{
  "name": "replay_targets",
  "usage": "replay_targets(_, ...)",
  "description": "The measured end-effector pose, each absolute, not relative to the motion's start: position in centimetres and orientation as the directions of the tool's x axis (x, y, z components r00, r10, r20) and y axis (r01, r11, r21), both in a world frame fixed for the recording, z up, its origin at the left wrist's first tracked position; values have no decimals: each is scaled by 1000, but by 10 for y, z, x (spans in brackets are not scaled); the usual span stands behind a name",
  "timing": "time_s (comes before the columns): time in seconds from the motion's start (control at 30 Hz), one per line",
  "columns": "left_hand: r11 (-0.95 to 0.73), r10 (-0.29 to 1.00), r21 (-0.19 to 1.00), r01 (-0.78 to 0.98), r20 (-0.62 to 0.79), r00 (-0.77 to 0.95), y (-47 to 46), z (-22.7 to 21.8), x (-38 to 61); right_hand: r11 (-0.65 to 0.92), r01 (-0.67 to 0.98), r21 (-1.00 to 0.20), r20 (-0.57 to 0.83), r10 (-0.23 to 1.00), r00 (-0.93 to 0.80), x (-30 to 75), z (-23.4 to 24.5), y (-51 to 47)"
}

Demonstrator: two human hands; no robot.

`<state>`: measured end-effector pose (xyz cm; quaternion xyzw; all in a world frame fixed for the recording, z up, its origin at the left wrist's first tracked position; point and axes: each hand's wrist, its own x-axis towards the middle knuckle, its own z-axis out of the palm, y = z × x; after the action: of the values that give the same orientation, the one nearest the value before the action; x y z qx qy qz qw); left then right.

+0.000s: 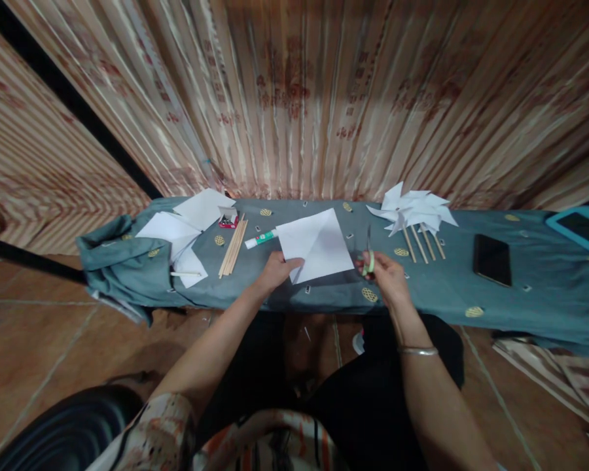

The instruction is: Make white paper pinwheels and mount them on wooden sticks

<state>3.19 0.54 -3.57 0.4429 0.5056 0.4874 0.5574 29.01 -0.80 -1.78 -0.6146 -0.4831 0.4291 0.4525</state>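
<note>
My left hand (278, 271) pinches the lower left edge of a white square sheet of paper (319, 245), thumb on top. A diagonal crease runs across the sheet. To the right of the paper, my right hand (385, 271) is closed around the light green handles of a pair of scissors (370, 252). Their blades point away from me and stand apart from the sheet. A glue stick (261, 239) with a green and white label lies against the paper's left edge. Beyond my right hand lie several white paper pinwheels (417, 206) on wooden sticks (425, 243).
Left of the glue stick are several loose wooden sticks (233, 248), a small red box (228, 217) of tiny metal pieces, and white paper sheets (169, 232). A black phone (492, 260) and a blue-framed tablet-like object (582, 229) lie right on the narrow cloth-covered table (446, 288). A curtain (294, 98) hangs behind.
</note>
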Motion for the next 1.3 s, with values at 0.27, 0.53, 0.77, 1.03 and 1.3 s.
replay_targets(0.27,220,959,972,85,-231,165,-2,-21,26,-192,-294,-936,-227,970,89,266,-6,-13)
replay_targets(0.53,351,934,893,-281,-315,167,-3,-13,29,-230,-313,-921,-294,940,174,256,-14,-10)
replay_targets(0.77,367,927,577,-730,-296,232,-29,-14,47,-215,-445,-869,-350,904,247,256,-17,-9)
replay_targets(1.03,284,958,761,-584,-255,134,-33,-16,75,-237,-465,-853,-379,894,239,238,-22,-11)
replay_targets(1.3,105,951,790,-604,-258,-172,1,-36,62,-179,-247,-952,-232,951,205,215,-22,-12)
